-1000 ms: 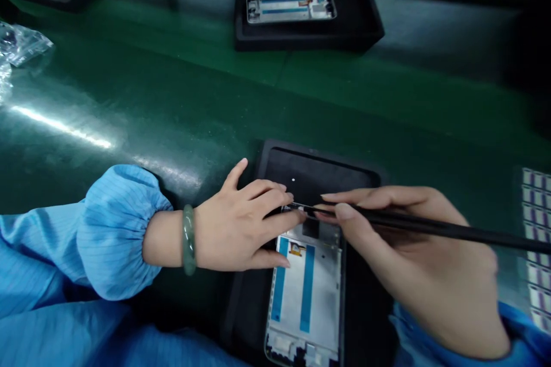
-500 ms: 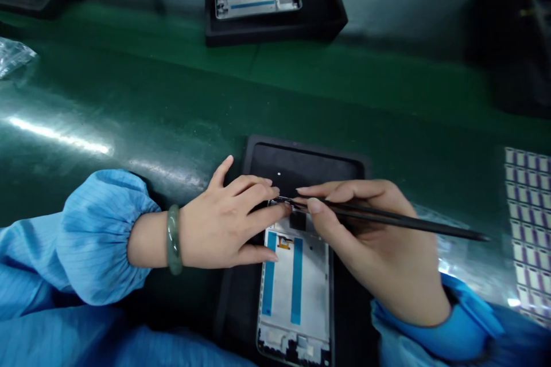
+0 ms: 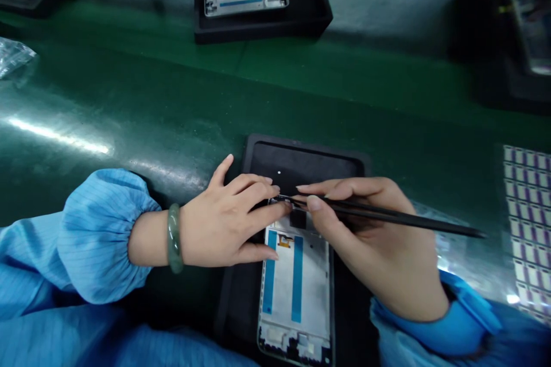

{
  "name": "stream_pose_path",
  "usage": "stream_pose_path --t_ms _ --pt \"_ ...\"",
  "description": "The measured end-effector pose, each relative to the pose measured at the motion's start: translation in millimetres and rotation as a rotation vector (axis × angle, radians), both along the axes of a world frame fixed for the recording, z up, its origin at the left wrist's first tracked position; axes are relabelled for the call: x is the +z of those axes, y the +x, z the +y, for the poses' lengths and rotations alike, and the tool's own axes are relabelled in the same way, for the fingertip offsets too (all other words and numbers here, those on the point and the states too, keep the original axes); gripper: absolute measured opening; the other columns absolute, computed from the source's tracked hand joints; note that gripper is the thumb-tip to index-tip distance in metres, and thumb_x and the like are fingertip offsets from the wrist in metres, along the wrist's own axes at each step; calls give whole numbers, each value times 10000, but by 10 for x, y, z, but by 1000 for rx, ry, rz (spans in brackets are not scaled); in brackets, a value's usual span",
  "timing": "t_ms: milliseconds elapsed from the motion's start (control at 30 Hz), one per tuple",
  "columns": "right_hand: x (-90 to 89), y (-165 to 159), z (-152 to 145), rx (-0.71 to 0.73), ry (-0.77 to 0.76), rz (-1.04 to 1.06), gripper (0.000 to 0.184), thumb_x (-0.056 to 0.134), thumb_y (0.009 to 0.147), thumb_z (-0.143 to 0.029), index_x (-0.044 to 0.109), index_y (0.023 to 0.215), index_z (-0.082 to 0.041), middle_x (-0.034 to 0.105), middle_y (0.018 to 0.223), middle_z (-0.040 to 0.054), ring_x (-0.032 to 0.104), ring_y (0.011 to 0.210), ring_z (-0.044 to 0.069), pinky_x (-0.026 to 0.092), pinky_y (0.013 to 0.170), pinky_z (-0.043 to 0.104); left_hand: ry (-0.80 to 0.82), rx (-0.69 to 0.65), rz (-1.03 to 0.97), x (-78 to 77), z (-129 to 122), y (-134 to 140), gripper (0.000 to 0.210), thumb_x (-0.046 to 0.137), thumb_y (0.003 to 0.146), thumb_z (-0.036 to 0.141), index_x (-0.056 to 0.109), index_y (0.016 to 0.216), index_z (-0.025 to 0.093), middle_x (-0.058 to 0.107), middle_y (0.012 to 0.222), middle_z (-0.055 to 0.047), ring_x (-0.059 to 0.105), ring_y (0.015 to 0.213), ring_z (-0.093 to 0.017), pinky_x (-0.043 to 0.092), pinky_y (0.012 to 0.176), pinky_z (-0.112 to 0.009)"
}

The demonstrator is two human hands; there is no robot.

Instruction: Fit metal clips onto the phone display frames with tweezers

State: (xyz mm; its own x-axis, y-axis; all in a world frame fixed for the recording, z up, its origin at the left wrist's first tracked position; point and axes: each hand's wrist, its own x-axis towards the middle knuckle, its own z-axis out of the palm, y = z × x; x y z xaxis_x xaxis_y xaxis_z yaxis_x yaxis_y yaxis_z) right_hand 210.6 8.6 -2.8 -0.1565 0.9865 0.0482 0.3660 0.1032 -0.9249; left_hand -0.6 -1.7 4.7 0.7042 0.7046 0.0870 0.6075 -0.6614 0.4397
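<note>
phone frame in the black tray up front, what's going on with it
A person in blue sleeves has both hands at the upper end of the frame, which lies in the tray. The right hand holds black tweezers, pointed at that end; the fingers partly hide the tips, so what they grip, if anything, can't be told. The left hand has its fingertips there too. A similar frame lies in another tray farther back.

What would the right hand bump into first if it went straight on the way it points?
Probably the fingertips of the bare left hand, just ahead of the right hand and its slim black tweezers; depth is unclear.
</note>
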Motion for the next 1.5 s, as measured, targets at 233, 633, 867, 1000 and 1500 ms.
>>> stream_pose_path --t_ms 233,633,867,1000,1500 --pt "13 -19 -15 0 43 -65 178 664 838 -311 503 902 -271 698 927 23 705 884 215 593 732 385 -2 0 13 9 -1 0 520 523 928 521 531 1303 161 584 1277 -150 466 1273 -304 129 1130 -676" --pt "56 -87 28 0 204 -282 120 645 856 -310 570 942 -271 696 922 19 713 785 193 587 639 321 23 -1 7 -7 -11 -11 516 463 950 532 526 1300 158 583 1265 -154 478 1253 -312 160 1109 -695" --pt "89 -92 23 -48 202 -292 128 649 850 -325 566 931 -271 706 899 6 701 648 167 575 556 293 56 -5 27 14 -8 -3 512 513 934 503 522 1296 141 596 1255 -153 492 1243 -316 177 1097 -711" --pt "78 -49 -14 -123 157 -227 130 657 849 -332 574 937 -285 703 900 2 713 698 179 588 585 300 54 -7 20 12 -7 6 524 538 920 512 525 1290 141 600 1252 -150 498 1242 -319 185 1092 -715" --pt "20 -44 32 11 409 -349 127 650 844 -236 574 944 -258 698 867 -7 710 674 142 561 543 226 56 -1 35 -1 -9 3 510 512 932 517 535 1278 143 593 1266 -146 486 1252 -308 139 1129 -677"
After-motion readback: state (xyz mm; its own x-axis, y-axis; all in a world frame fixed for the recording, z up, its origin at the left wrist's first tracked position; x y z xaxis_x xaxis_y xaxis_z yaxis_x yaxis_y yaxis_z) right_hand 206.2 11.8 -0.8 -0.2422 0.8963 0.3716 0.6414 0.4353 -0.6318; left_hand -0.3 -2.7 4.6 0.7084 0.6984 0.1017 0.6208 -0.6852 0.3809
